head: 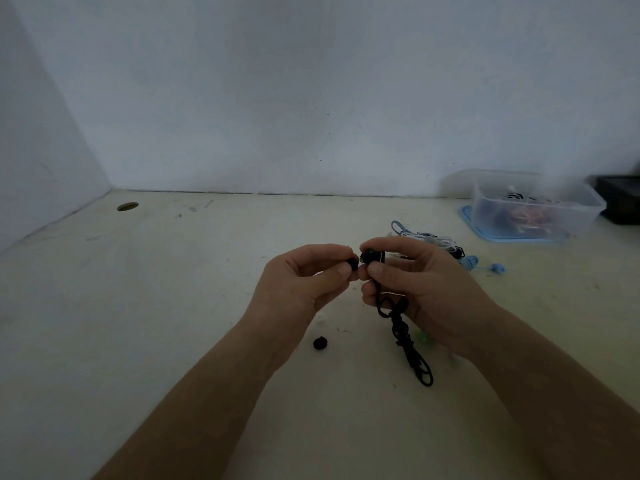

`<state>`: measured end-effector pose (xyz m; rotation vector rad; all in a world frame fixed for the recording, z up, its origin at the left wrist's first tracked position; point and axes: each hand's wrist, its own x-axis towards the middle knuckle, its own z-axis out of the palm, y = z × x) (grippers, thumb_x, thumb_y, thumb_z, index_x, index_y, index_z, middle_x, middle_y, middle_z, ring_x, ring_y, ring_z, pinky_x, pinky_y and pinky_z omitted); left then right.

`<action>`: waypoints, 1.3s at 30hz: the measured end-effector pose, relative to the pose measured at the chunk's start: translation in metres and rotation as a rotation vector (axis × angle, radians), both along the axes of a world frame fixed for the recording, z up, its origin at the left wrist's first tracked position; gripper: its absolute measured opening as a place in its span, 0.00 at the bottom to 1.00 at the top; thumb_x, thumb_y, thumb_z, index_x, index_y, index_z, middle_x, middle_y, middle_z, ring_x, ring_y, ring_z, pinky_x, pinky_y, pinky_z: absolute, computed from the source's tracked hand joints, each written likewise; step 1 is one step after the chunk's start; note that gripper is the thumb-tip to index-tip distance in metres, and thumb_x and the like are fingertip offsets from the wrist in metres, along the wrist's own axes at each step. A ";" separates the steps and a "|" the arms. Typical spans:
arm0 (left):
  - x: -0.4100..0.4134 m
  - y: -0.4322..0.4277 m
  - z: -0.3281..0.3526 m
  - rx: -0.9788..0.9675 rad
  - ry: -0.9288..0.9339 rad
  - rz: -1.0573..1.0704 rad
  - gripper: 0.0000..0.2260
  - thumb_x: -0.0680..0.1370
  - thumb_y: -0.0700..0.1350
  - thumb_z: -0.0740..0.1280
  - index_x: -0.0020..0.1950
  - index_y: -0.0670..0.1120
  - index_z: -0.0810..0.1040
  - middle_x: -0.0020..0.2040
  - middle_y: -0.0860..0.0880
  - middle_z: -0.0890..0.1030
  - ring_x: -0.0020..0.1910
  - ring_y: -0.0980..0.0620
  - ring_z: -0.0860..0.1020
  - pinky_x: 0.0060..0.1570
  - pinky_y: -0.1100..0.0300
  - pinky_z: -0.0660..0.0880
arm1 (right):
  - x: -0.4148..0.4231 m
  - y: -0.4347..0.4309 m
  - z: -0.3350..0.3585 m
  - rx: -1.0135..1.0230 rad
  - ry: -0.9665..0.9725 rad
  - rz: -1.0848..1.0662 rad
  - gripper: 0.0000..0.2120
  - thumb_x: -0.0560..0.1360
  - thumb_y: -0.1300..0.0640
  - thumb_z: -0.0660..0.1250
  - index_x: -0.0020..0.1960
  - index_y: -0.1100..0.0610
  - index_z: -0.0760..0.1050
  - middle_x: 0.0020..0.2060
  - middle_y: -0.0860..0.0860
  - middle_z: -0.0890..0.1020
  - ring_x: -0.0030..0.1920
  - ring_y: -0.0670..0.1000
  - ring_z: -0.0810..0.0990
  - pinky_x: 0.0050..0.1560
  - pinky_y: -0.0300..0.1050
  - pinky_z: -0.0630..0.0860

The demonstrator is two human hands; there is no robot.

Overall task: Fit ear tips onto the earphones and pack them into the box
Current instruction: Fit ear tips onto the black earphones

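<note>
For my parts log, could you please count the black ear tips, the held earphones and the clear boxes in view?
Black ear tips: 2, one in the left hand, one on the table
Held earphones: 1, in the right hand
Clear boxes: 1
Total: 4

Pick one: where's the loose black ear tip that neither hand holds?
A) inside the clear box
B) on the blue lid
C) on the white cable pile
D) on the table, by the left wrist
D: the loose ear tip lies on the table right beside the left hand at the wrist, far from the clear box.
</note>
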<state>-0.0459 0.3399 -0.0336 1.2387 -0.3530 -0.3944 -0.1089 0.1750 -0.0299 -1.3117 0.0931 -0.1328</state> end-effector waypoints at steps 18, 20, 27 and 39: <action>0.001 0.001 -0.001 0.059 -0.038 0.032 0.09 0.73 0.32 0.71 0.45 0.44 0.85 0.47 0.43 0.86 0.48 0.49 0.84 0.47 0.63 0.79 | 0.001 -0.001 -0.003 -0.124 -0.019 -0.025 0.10 0.75 0.69 0.68 0.54 0.63 0.82 0.41 0.63 0.85 0.38 0.57 0.83 0.46 0.53 0.83; 0.001 0.001 -0.001 0.047 -0.029 0.023 0.08 0.74 0.31 0.70 0.46 0.43 0.84 0.48 0.42 0.86 0.48 0.49 0.85 0.47 0.63 0.79 | 0.001 -0.002 -0.003 -0.128 -0.024 -0.030 0.10 0.75 0.68 0.69 0.55 0.63 0.82 0.41 0.63 0.84 0.38 0.57 0.83 0.46 0.52 0.83; 0.001 0.001 -0.001 0.038 -0.017 0.003 0.09 0.75 0.31 0.68 0.47 0.42 0.84 0.48 0.42 0.86 0.49 0.47 0.85 0.44 0.65 0.79 | 0.001 -0.004 -0.004 -0.132 -0.039 -0.018 0.09 0.75 0.68 0.68 0.55 0.63 0.82 0.40 0.63 0.84 0.36 0.56 0.82 0.41 0.45 0.81; 0.003 0.000 -0.005 0.069 -0.086 -0.032 0.10 0.65 0.41 0.73 0.45 0.44 0.84 0.45 0.43 0.86 0.45 0.48 0.85 0.46 0.62 0.79 | -0.001 -0.005 -0.003 -0.184 -0.048 0.015 0.08 0.75 0.65 0.68 0.52 0.59 0.83 0.39 0.61 0.84 0.35 0.55 0.82 0.39 0.43 0.80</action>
